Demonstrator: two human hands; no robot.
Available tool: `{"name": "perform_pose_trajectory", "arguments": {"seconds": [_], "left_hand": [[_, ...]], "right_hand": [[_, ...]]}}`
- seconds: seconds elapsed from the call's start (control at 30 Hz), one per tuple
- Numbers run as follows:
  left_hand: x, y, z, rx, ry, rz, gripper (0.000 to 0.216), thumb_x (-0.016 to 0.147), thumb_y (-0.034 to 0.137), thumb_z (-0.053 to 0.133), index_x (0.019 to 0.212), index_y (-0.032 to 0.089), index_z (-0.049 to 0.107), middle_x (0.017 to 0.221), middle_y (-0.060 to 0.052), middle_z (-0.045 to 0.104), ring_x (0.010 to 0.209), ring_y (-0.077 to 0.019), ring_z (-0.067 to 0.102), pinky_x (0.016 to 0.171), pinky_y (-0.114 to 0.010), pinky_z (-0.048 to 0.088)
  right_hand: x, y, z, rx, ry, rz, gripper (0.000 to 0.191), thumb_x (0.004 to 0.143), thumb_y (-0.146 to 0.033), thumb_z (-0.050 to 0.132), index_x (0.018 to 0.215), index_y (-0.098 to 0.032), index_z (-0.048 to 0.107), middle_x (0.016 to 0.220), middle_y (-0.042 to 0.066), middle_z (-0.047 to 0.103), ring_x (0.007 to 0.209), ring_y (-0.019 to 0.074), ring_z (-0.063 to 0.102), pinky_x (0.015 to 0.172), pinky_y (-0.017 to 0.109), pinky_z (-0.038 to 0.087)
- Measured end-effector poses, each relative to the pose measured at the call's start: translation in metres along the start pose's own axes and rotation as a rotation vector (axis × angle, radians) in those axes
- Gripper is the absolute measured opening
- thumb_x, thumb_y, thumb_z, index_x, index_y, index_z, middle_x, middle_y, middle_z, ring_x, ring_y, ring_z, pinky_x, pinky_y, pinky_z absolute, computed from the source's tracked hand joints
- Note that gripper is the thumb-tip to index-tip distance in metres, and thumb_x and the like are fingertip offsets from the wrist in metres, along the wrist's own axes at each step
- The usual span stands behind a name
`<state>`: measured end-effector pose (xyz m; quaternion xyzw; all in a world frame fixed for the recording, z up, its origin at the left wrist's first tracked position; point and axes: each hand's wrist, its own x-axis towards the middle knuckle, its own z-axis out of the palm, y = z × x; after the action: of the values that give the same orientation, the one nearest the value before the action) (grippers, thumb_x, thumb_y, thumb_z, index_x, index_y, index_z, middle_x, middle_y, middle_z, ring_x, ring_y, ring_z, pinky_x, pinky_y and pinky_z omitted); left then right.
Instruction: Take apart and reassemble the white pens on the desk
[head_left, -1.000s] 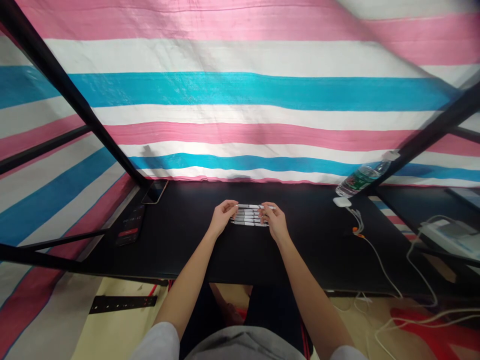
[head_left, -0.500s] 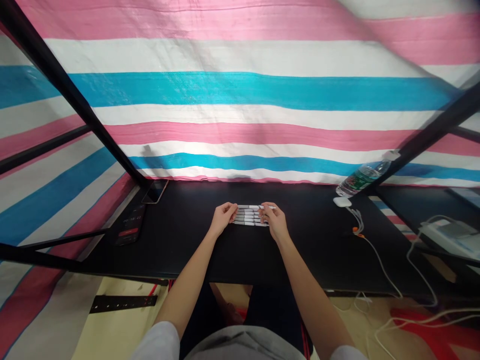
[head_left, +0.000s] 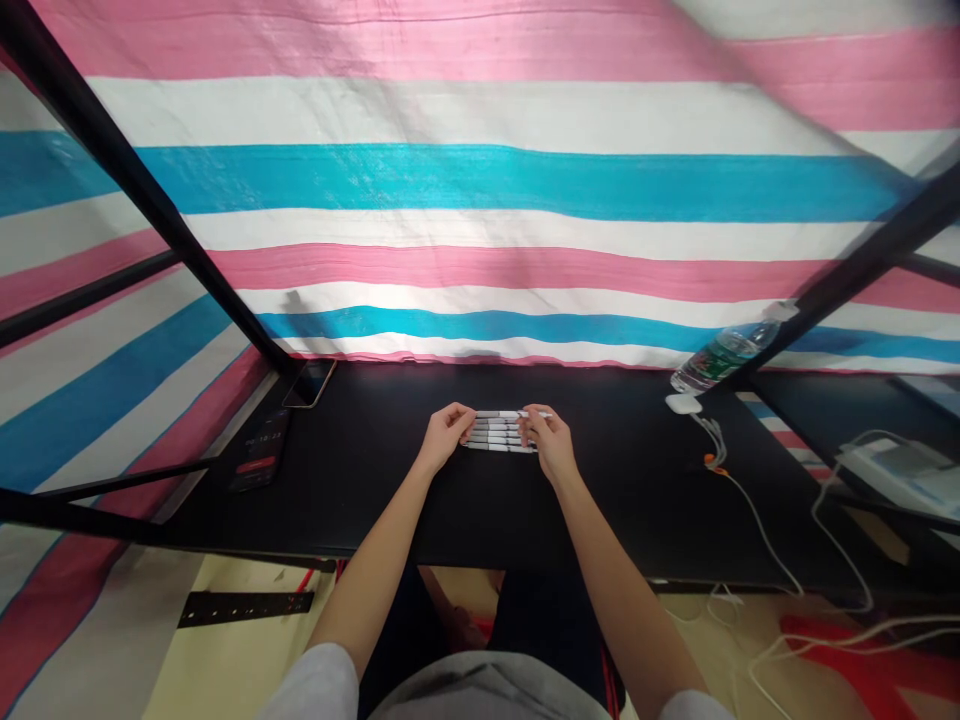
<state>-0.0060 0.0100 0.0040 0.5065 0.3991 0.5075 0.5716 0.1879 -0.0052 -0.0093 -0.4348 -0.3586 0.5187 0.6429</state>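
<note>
Several slim white pens (head_left: 499, 434) with dark bands lie side by side in a row on the black table (head_left: 480, 510), running left to right between my hands. The farthest pen (head_left: 496, 414) has its two ends in my fingers. My left hand (head_left: 448, 433) pinches its left end with thumb and forefinger. Around its right end, which pokes out past the fingertips, my right hand (head_left: 550, 440) is closed. The lower fingers of the right hand touch or cover the right ends of the other pens; which, I cannot tell.
A phone showing a timer (head_left: 259, 452) and a second dark phone (head_left: 311, 384) lie at the left. Toward the right are a tilted water bottle (head_left: 724, 358), a white charger (head_left: 683, 404) and cables (head_left: 761, 525). Black frame bars (head_left: 150, 190) and striped sheeting (head_left: 480, 180) enclose the table.
Both hands hold nearly the same place and grip on the farthest pen. The phone's timer has advanced by a second.
</note>
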Motion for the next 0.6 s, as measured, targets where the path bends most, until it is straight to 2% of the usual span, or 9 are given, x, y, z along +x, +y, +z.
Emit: {"name": "perform_pose_trajectory", "arguments": {"seconds": [0.2,0.4,0.6], "left_hand": [[-0.0008,-0.0003,0.0012,0.042,0.021,-0.038,0.04,0.075,0.053,0.068,0.069,0.015,0.058,0.055,0.003,0.051,0.043,-0.0053,0.041,0.041,-0.019,0.028],[-0.0008,0.0,0.0001,0.067,0.018,-0.026,0.039,0.073,0.052,0.071,0.069,0.015,0.058,0.053,0.004,0.049,0.046,-0.0057,0.041,0.042,-0.018,0.03],[-0.0012,0.0015,0.0025,0.019,0.009,-0.038,0.041,0.076,0.054,0.067,0.075,0.014,0.062,0.062,0.001,0.054,0.045,-0.0047,0.042,0.04,-0.018,0.027]], "right_hand": [[0.0004,0.0005,0.0006,0.011,-0.003,0.002,0.039,0.066,-0.052,0.076,0.083,-0.019,0.063,0.064,0.001,0.066,0.052,0.0125,0.057,0.04,0.022,0.041],[0.0,-0.0011,0.0019,-0.007,0.003,0.004,0.039,0.065,-0.052,0.076,0.081,-0.019,0.064,0.064,0.002,0.066,0.052,0.0128,0.057,0.041,0.022,0.041],[-0.0002,-0.0025,0.0009,0.123,-0.008,0.037,0.039,0.064,-0.049,0.078,0.085,-0.019,0.065,0.066,0.001,0.064,0.056,0.0127,0.058,0.04,0.021,0.041]]}}
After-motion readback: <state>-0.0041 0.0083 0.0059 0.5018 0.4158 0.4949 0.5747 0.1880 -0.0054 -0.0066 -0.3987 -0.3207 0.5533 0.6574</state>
